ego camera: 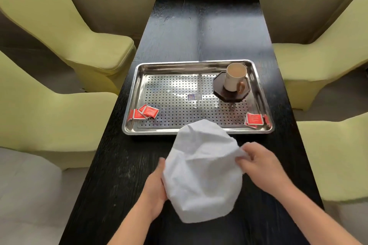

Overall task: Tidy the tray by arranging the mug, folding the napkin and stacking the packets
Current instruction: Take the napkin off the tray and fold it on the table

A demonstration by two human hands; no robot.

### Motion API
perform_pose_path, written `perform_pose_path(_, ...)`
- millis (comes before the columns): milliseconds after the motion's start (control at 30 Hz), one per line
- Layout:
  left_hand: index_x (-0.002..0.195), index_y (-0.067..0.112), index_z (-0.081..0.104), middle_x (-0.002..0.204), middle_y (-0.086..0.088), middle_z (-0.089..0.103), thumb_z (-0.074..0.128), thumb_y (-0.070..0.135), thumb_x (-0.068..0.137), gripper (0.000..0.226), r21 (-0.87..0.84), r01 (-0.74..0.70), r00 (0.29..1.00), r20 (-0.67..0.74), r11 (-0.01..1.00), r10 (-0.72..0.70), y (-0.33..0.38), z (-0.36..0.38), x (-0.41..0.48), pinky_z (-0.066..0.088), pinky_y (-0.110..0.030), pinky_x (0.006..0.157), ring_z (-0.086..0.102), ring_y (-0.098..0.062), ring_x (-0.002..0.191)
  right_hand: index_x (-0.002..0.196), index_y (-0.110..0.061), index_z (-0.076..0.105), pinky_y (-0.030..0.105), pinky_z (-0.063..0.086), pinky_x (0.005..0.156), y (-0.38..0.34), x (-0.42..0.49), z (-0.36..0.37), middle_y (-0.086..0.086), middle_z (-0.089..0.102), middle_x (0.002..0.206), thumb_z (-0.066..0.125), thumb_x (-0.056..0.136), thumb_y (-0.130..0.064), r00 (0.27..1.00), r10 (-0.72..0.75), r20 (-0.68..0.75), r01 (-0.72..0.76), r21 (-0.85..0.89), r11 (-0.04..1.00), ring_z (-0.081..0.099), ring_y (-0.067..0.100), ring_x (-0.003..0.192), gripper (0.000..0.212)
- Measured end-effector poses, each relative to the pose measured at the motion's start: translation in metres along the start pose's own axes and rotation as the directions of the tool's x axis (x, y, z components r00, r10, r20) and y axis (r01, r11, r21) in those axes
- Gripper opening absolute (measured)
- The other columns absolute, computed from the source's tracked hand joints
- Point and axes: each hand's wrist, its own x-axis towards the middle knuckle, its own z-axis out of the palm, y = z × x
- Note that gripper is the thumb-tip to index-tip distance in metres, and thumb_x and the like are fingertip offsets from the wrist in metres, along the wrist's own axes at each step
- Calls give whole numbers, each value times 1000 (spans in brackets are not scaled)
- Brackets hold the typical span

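Your right hand (258, 167) pinches the right edge of the crumpled white paper napkin (201, 173), while your left hand (155, 187) grips its left side from behind. Together they hold it spread above the black wooden table (199, 32), likely so you can find edges for folding. Beyond it, the perforated steel tray (139, 69) holds the white mug with tan handle (234, 77) upright on a dark octagonal coaster (218, 83). Red packets lie apart: one cluster (145, 113) near-left, another (254, 119) near-right, not yet stacked.
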Motion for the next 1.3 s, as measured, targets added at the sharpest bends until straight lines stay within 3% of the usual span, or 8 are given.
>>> perform_pose_path(100,106,20,74,101,-4,76,60,27,96,19,416,13,950,-288,909,118,-10,-7,4,58,-44,79,71,-26,95,97,-15,69,25,42,73,22,-2,29,-5,52,94,63,92,-17,997,9,71,5,-190,982,54,16,91,9)
perform_pose_path(400,72,15,68,69,-9,63,54,22,94,26,678,26,837,-416,735,354,-24,-59,-7,37,-34,58,52,-17,62,83,-31,70,20,43,65,51,-29,23,-12,59,89,73,85,-32,997,27,-73,-28,-18,999,60,4,77,4)
perform_pose_path(533,80,0,63,63,-3,50,52,19,93,26,717,127,821,-464,686,333,-29,-71,-9,31,-34,60,42,-17,60,124,-24,65,30,56,78,73,-20,42,-5,65,115,59,98,-38,901,431,-48,-351,502,790,65,8,95,30)
perform_pose_path(667,70,3,60,57,3,46,55,23,90,29,722,155,830,-465,674,308,-33,-72,-16,30,-33,58,40,-13,58,141,-14,52,46,52,98,80,-1,66,5,62,125,58,92,-55,809,585,49,-541,449,711,60,21,109,64)
perform_pose_path(733,62,6,53,57,3,43,59,24,88,32,700,130,846,-448,702,290,-34,-72,-21,29,-33,58,38,-14,58,119,-13,62,39,50,87,73,5,69,2,65,114,64,82,-63,827,559,66,-552,291,781,64,25,108,63)
perform_pose_path(833,71,-4,60,61,-3,50,63,21,89,31,652,90,869,-421,753,261,-29,-73,-27,32,-34,60,43,-18,60,62,-17,44,36,38,61,66,6,57,-3,49,63,69,75,-42,846,522,108,-525,2,851,51,19,60,37)
perform_pose_path(1067,89,21,76,83,-4,76,61,22,96,17,521,-84,842,-419,849,340,3,-66,-44,58,-47,71,72,-27,79,98,-20,75,40,52,67,57,-13,-18,9,76,91,71,91,-23,980,200,16,-156,691,706,71,23,78,8)
perform_pose_path(1300,68,7,73,55,-4,63,65,13,88,22,677,106,892,-389,728,232,-36,-71,-38,37,-28,53,52,-13,53,75,-14,74,37,50,66,115,-31,6,12,75,80,68,86,-7,878,476,56,-469,310,827,70,30,75,14)
